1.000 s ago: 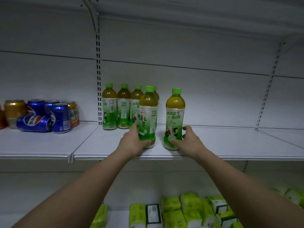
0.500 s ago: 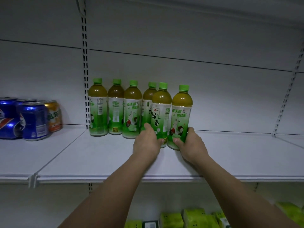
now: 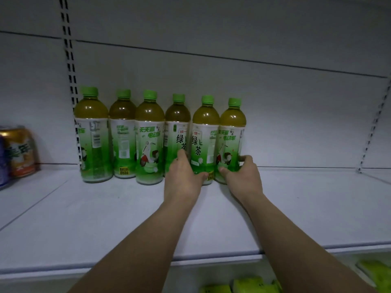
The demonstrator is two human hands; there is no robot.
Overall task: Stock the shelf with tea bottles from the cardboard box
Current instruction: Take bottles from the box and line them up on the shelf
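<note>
Several green tea bottles with green caps stand in a row at the back of the white shelf (image 3: 105, 218). My left hand (image 3: 183, 176) grips the base of the fifth bottle (image 3: 204, 136). My right hand (image 3: 243, 176) wraps around the base of the rightmost bottle (image 3: 231, 134). Both held bottles stand upright, touching each other and in line with the other bottles (image 3: 149, 136). The cardboard box is out of view.
Drink cans (image 3: 18, 151) stand on the shelf at the far left. A slotted upright (image 3: 70, 60) runs up the back wall behind the leftmost bottle, another (image 3: 374, 127) at the right. Yellow-green packs (image 3: 254, 285) lie on the shelf below. Bare shelf stretches right of the bottles.
Both hands have pushed their bottles from the shelf's front back into the row against the wall. The view has moved closer and to the right.
</note>
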